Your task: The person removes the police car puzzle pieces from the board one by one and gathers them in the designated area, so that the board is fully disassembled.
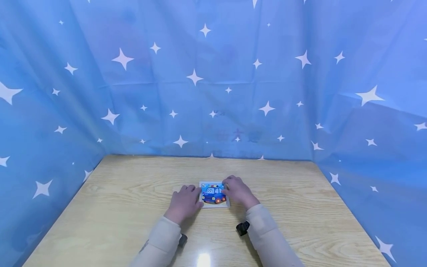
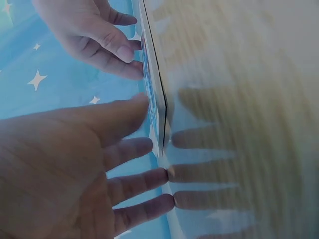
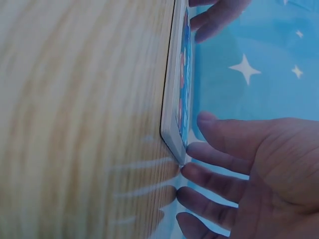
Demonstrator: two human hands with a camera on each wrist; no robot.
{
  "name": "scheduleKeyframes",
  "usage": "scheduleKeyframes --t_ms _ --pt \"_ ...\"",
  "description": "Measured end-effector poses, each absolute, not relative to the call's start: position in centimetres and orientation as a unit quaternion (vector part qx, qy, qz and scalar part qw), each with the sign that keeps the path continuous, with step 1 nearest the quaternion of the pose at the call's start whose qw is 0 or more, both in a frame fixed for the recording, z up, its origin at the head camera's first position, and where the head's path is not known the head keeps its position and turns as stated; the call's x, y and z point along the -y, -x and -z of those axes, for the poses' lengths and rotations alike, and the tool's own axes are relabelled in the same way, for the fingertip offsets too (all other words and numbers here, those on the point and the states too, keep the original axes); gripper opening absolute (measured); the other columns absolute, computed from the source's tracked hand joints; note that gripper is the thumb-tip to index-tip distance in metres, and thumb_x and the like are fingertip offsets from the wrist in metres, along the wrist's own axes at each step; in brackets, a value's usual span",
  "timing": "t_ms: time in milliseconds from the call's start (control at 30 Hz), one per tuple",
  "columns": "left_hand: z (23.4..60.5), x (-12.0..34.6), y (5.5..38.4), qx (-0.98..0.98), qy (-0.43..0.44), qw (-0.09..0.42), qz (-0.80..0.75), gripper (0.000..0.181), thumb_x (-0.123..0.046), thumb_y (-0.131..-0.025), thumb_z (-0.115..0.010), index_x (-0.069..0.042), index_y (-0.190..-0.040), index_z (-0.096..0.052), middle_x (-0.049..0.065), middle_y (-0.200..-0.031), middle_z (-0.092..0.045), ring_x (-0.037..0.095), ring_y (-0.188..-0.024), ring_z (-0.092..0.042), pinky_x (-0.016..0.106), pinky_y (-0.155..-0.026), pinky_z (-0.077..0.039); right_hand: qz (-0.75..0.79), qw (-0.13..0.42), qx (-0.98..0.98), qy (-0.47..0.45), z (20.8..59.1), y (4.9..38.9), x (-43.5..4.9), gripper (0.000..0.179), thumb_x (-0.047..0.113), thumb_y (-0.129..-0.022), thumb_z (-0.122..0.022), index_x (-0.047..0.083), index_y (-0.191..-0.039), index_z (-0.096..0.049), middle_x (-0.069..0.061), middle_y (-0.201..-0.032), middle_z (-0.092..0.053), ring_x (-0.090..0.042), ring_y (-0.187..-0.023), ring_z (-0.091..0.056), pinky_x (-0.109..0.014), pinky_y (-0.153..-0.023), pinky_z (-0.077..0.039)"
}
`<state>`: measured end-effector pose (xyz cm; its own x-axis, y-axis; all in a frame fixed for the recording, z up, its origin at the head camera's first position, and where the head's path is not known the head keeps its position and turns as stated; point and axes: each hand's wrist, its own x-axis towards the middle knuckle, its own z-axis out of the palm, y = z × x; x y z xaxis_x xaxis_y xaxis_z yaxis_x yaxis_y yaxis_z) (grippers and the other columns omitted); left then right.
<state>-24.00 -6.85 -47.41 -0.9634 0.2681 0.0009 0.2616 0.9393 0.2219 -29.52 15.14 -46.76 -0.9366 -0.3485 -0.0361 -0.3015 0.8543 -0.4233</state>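
A flat white-edged board [image 1: 215, 205] lies on the table, a picture of a blue cartoon car [image 1: 211, 193] filling its middle. At its left edge is my left hand [image 1: 184, 203], thumb tip at the board's side and fingers spread, fingertips down at the tabletop in the left wrist view. My right hand [image 1: 238, 191] is at the right edge; its fingers reach the upper right corner in the head view. In the right wrist view the right thumb [image 3: 224, 130] hovers by the picture side, and the other fingers extend loosely near the board's corner.
The pale wood-grain table [image 1: 126, 222] reaches back to a blue curtain [image 1: 233, 96] with white stars, which also hangs along both sides. Black wrist devices [image 1: 242, 228] sit under the light sleeves. A bright light reflection [image 1: 204, 259] shows near the front.
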Motion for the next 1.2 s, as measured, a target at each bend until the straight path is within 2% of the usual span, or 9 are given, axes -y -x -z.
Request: scheduleKeyframes --t_ms 333,467,600,733,1067,1200 --pt "47.5 6.5 23.8 -0.987 -0.131 0.017 -0.090 0.057 -0.044 -0.099 -0.062 -0.013 -0.146 -0.054 0.014 -0.144 -0.052 0.036 -0.132 -0.046 0.062 -0.097 -0.044 0.242 0.070 -0.955 0.157 46.6 29.7 -15.0 0.026 0.013 -0.101 -0.065 0.001 -0.123 -0.068 -0.017 -0.129 -0.058 -0.037 -0.124 -0.052 -0.050 -0.101 -0.046" --pt "47.7 6.2 23.7 -0.989 -0.127 0.017 -0.068 0.058 -0.047 -0.100 -0.060 -0.014 -0.147 -0.052 0.011 -0.144 -0.051 0.033 -0.132 -0.046 0.060 -0.096 -0.044 0.248 0.074 -0.955 0.147 46.4 30.0 -14.8 0.020 0.008 -0.098 -0.067 0.000 -0.117 -0.067 -0.013 -0.117 -0.058 -0.032 -0.113 -0.055 -0.048 -0.094 -0.049" --pt "47.7 6.2 23.7 -0.991 -0.122 0.020 -0.057 0.058 -0.049 -0.100 -0.058 -0.016 -0.148 -0.051 0.009 -0.144 -0.050 0.032 -0.132 -0.045 0.059 -0.096 -0.044 0.236 0.077 -0.959 0.135 46.2 30.2 -14.5 0.019 0.008 -0.094 -0.073 0.004 -0.110 -0.063 -0.009 -0.107 -0.053 -0.028 -0.100 -0.051 -0.046 -0.085 -0.049" --pt "47.5 6.6 23.7 -0.991 -0.119 0.025 -0.062 0.058 -0.049 -0.101 -0.058 -0.018 -0.149 -0.050 0.009 -0.146 -0.049 0.031 -0.133 -0.043 0.059 -0.097 -0.043 0.236 0.080 -0.960 0.129 46.4 30.5 -14.2 0.021 0.012 -0.093 -0.075 0.005 -0.108 -0.061 -0.008 -0.104 -0.049 -0.028 -0.098 -0.048 -0.045 -0.083 -0.047" --pt "47.5 6.8 23.6 -0.990 -0.118 0.033 -0.067 0.058 -0.049 -0.101 -0.057 -0.019 -0.150 -0.048 0.009 -0.147 -0.047 0.031 -0.135 -0.042 0.059 -0.098 -0.042 0.279 0.102 -0.947 0.124 46.7 30.7 -14.5 0.021 0.009 -0.095 -0.072 0.002 -0.113 -0.062 -0.010 -0.107 -0.051 -0.027 -0.098 -0.049 -0.046 -0.086 -0.048" --pt "47.7 6.6 23.8 -0.990 -0.119 0.033 -0.065 0.058 -0.048 -0.102 -0.056 -0.018 -0.150 -0.048 0.009 -0.148 -0.047 0.031 -0.135 -0.042 0.059 -0.099 -0.042 0.300 0.109 -0.942 0.099 46.9 30.8 -14.4 0.020 0.008 -0.099 -0.066 -0.001 -0.116 -0.062 -0.014 -0.116 -0.052 -0.032 -0.108 -0.050 -0.049 -0.093 -0.047"
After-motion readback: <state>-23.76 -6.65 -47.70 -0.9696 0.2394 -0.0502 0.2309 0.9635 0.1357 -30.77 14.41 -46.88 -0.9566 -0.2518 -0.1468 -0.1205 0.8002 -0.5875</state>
